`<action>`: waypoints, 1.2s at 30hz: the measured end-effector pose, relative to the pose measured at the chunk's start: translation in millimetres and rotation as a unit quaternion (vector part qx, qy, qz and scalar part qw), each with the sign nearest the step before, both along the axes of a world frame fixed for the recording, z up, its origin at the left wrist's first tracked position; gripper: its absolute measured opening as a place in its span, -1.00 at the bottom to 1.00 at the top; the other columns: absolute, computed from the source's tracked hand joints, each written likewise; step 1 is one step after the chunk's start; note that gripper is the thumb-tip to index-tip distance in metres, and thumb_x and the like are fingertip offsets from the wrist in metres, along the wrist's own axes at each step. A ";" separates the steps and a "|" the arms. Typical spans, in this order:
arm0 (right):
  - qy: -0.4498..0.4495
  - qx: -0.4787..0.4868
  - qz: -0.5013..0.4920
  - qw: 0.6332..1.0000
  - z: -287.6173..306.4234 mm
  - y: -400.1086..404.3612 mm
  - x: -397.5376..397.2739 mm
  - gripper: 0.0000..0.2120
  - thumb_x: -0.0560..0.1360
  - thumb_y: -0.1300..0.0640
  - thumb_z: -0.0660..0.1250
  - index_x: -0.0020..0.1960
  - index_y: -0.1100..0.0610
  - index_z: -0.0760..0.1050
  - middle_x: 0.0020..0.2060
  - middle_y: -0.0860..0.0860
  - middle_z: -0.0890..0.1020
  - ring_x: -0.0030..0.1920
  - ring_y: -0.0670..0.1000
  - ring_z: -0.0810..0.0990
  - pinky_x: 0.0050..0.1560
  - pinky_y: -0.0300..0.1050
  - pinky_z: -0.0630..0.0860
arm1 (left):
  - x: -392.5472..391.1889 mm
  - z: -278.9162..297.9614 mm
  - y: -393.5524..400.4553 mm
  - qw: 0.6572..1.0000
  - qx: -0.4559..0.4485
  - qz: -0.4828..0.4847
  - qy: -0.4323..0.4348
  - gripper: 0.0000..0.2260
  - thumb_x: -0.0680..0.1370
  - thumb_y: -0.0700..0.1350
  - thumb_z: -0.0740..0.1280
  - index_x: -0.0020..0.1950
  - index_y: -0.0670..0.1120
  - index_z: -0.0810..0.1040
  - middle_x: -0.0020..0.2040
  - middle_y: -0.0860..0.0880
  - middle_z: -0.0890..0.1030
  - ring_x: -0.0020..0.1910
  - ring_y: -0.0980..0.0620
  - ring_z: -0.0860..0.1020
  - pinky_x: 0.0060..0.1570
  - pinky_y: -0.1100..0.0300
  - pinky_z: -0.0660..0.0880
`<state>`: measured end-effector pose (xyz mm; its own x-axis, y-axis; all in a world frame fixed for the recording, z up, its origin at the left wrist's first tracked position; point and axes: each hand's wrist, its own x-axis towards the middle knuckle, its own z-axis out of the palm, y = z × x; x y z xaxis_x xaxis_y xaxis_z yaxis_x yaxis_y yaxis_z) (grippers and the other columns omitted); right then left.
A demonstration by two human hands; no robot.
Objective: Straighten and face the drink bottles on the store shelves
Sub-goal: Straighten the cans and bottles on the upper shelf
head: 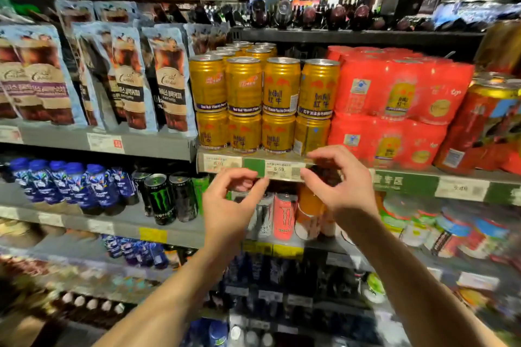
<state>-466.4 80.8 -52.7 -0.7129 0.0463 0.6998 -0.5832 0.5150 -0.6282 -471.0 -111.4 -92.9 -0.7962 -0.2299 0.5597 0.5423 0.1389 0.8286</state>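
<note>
Left hand (229, 200) and right hand (337, 182): both released, fingers loosely curled, grasping nothing, near the shelf edge (253, 167) below the stacked gold cans (263, 104).

Gold cans (265, 104) stacked double, some labels turned

We raise both bare forearms; our left hand (231, 200) and right hand (337, 180) hover just below the gold ribbed metal cans (265, 104), fingers loosely curled, holding nothing.
</note>
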 end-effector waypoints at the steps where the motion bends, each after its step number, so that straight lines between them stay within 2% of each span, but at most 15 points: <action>1: -0.038 -0.032 -0.006 0.999 -24.9 -3.8 0.9 -0.76 0.42 0.23 0.54 -0.03 -0.03 0.57 -0.16 -0.10 0.63 -0.12 -0.17 0.59 -0.02 -0.32 0.49 | -0.3 -22.8 2.1 0.998 0.032 0.012 -0.045 -0.85 0.45 -0.19 0.55 -0.13 0.03 0.65 -0.22 -0.02 0.64 -0.27 0.16 0.55 -0.23 0.39 0.47; 4: -0.115 -0.090 -0.043 0.988 -93.9 -7.4 -5.4 -0.86 0.46 0.29 0.50 -0.04 0.17 0.58 -0.32 -0.01 0.60 -0.35 -0.10 0.56 -0.28 -0.26 0.48 | -9.8 -78.4 8.7 0.979 0.114 0.041 -0.163 -0.83 0.44 -0.27 0.54 -0.10 -0.06 0.62 -0.26 -0.07 0.57 -0.32 0.08 0.47 -0.34 0.35 0.44; 7: -0.223 -0.132 -0.079 0.963 -140.1 -8.1 -17.3 -0.92 0.51 0.37 0.38 -0.15 0.27 0.58 -0.35 0.06 0.59 -0.35 -0.10 0.54 -0.30 -0.07 0.39 | -25.0 -122.8 15.9 0.959 0.124 0.078 -0.244 -0.77 0.42 -0.29 0.55 -0.01 -0.13 0.59 -0.21 -0.04 0.52 -0.26 0.02 0.43 -0.21 0.13 0.44; 9: -0.238 -0.096 -0.068 0.964 -160.5 -14.3 -22.3 -0.66 0.52 0.35 0.36 -0.37 0.09 0.46 -0.45 -0.06 0.50 -0.41 -0.06 0.45 -0.33 0.00 0.37 | -35.2 -146.5 20.1 0.957 0.068 0.082 -0.268 -0.72 0.42 -0.27 0.56 0.08 -0.18 0.58 -0.15 -0.11 0.55 -0.19 -0.02 0.46 -0.11 0.07 0.47; 10: -0.248 -0.083 -0.062 0.963 -167.3 -17.8 -23.2 -0.62 0.55 0.29 0.36 -0.36 -0.02 0.41 -0.45 -0.13 0.49 -0.41 -0.15 0.44 -0.33 -0.12 0.36 | -40.4 -156.1 22.1 0.956 0.035 0.084 -0.279 -0.68 0.42 -0.25 0.56 0.12 -0.20 0.58 -0.11 -0.15 0.57 -0.16 -0.02 0.49 -0.07 0.07 0.51; 12: -0.272 -0.079 -0.050 0.958 -178.5 -22.1 -25.5 -0.77 0.59 0.18 0.34 -0.20 -0.04 0.47 -0.28 -0.16 0.58 -0.29 -0.28 0.48 -0.28 -0.37 0.33 | -51.4 -169.1 26.0 0.950 -0.017 0.093 -0.298 -0.58 0.40 -0.20 0.59 0.21 -0.22 0.58 -0.04 -0.13 0.61 -0.12 0.03 0.53 0.00 0.16 0.54; 14: -0.305 -0.095 -0.037 0.947 -189.9 -23.3 -29.5 -0.96 0.60 0.18 0.32 -0.04 0.10 0.52 -0.09 -0.01 0.63 -0.17 -0.22 0.54 -0.24 -0.52 0.35 | -62.7 -174.6 30.9 0.945 -0.044 0.116 -0.302 -0.51 0.38 -0.15 0.61 0.25 -0.18 0.57 -0.05 0.01 0.60 -0.16 0.16 0.53 -0.10 0.43 0.49; 15: -0.323 -0.103 -0.031 0.940 -194.0 -23.9 -32.1 -0.91 0.60 0.20 0.32 0.09 0.18 0.54 0.00 0.03 0.63 -0.07 -0.15 0.57 -0.20 -0.58 0.34 | -67.5 -176.4 33.3 0.943 -0.050 0.125 -0.303 -0.50 0.37 -0.12 0.61 0.26 -0.15 0.57 -0.07 0.06 0.59 -0.16 0.18 0.53 -0.11 0.43 0.49; 17: -0.338 -0.120 -0.026 0.933 -197.3 -25.8 -35.1 -0.73 0.60 0.21 0.31 0.29 0.22 0.50 0.13 0.02 0.60 0.07 -0.10 0.54 -0.16 -0.66 0.31 | -74.1 -180.8 36.6 0.941 -0.050 0.138 -0.305 -0.47 0.36 -0.06 0.62 0.27 -0.12 0.57 -0.05 0.05 0.60 -0.09 0.10 0.56 0.00 0.19 0.57; 19: -0.332 -0.113 -0.041 0.936 -198.8 -29.1 -37.0 -0.67 0.60 0.18 0.32 0.36 0.16 0.46 0.16 -0.03 0.58 0.10 -0.12 0.51 -0.14 -0.67 0.30 | -76.6 -184.4 37.9 0.943 -0.046 0.143 -0.298 -0.49 0.35 -0.01 0.62 0.24 -0.09 0.58 -0.02 0.04 0.63 -0.03 0.05 0.60 0.03 0.07 0.59; 21: -0.324 -0.118 -0.051 0.937 -202.1 -33.4 -38.9 -0.63 0.59 0.17 0.33 0.39 0.09 0.44 0.19 -0.05 0.57 0.11 -0.13 0.52 -0.05 -0.61 0.36 | -78.1 -186.3 37.8 0.947 -0.035 0.136 -0.289 -0.57 0.36 0.00 0.61 0.15 -0.02 0.58 -0.05 0.09 0.65 -0.04 0.07 0.64 -0.02 0.13 0.58; 24: -0.317 -0.139 -0.057 0.936 -208.6 -41.7 -38.1 -0.53 0.59 0.15 0.33 0.46 0.00 0.34 0.23 -0.13 0.49 0.20 -0.12 0.50 0.23 -0.19 0.52 | -80.1 -188.5 37.5 0.952 -0.068 0.146 -0.260 -0.69 0.40 -0.09 0.59 0.07 -0.02 0.60 -0.09 0.07 0.66 -0.13 0.11 0.62 -0.13 0.39 0.49; 28: -0.323 -0.124 -0.090 0.934 -212.6 -48.1 -37.5 -0.48 0.59 0.08 0.34 0.51 0.03 0.27 0.37 -0.06 0.46 0.36 -0.02 0.47 0.33 -0.01 0.51 | -74.6 -187.8 35.6 0.958 -0.118 0.154 -0.212 -0.70 0.40 -0.19 0.58 0.09 -0.10 0.62 -0.08 0.03 0.62 -0.18 0.26 0.52 -0.18 0.54 0.36; 33: -0.304 -0.129 -0.134 0.934 -213.1 -55.3 -38.3 -0.53 0.57 0.13 0.33 0.45 0.07 0.35 0.28 0.02 0.57 0.26 0.03 0.57 0.24 0.02 0.55 | -69.6 -188.0 32.5 0.968 -0.098 0.104 -0.207 -0.70 0.41 -0.21 0.54 0.01 -0.04 0.49 -0.18 0.10 0.53 -0.22 0.29 0.51 -0.26 0.48 0.36; 36: -0.295 -0.144 -0.149 0.933 -211.4 -61.4 -39.2 -0.55 0.57 0.17 0.31 0.43 0.04 0.37 0.19 0.00 0.62 0.16 0.02 0.62 0.10 -0.11 0.56 | -68.6 -194.0 28.1 0.963 -0.127 0.096 -0.216 -0.72 0.44 -0.11 0.54 0.02 -0.01 0.49 -0.17 0.10 0.57 -0.18 0.11 0.56 -0.21 0.22 0.47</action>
<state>-505.6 19.4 -264.1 -0.8956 0.4288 0.1182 0.0494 0.3601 -0.9316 -539.5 -83.3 -286.9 -0.9240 -0.2954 0.2430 0.0981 0.4309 0.8970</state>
